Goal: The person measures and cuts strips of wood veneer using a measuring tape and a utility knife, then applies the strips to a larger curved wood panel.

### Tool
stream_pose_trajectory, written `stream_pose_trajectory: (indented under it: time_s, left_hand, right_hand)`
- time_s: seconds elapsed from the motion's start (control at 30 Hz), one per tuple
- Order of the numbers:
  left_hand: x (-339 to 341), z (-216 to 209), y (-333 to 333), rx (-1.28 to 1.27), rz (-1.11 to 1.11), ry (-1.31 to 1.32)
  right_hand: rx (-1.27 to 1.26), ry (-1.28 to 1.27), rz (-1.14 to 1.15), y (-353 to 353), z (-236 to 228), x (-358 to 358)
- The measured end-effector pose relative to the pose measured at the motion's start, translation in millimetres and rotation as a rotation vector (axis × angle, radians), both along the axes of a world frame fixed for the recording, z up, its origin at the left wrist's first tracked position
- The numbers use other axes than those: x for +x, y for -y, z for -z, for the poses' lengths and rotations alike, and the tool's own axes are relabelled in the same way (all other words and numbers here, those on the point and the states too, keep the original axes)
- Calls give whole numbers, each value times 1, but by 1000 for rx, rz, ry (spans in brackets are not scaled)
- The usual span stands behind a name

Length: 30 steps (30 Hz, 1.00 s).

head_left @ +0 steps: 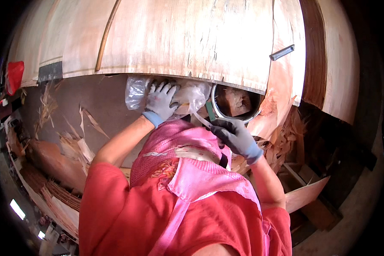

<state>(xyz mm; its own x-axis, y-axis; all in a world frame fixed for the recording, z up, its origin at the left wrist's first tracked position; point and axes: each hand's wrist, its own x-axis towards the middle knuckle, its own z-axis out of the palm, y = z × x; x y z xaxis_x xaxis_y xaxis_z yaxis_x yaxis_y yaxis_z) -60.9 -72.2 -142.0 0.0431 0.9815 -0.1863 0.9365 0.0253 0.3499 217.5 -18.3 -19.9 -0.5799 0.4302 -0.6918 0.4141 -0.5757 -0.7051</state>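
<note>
Two gloved hands [198, 117]; one plastic bag [137, 90]

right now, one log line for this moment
left hand: flat on clear plastic bag | right hand: fingers pinching pale strip | metal bowl under veneer sheet

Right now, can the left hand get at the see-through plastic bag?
Probably yes: the left hand in its grey glove already rests on the clear plastic bag, just under the veneer sheet, and nothing lies between them.

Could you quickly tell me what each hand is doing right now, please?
Left hand: open, fingers spread on the plastic bag.
Right hand: closed on a pale strip.
</note>
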Motion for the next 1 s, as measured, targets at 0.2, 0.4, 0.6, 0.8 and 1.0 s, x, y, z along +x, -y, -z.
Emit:
stream_pose_trajectory:
  time_s: [0.2, 0.4, 0.6, 0.8, 1.0]
  left_hand:
    - [-16, -5, 4, 127, -204, 239]
    - [0, -96, -30, 116, -197, 204]
    - [-15, -153, 22, 518, 178, 300]
    - [-6, -151, 49, 385, -631, 918]
    - [-6, -161, 35, 236, -129, 488]
  right_hand:
    - [-25, -113, 88, 7, -1, 9]
    - [-127, -56, 160, 7, 6, 7]
    - [-241, -148, 267, -3, -17, -3]
    - [40, -153, 75, -36, -23, -33]
    - [1317, -287, -173, -46, 8, -33]
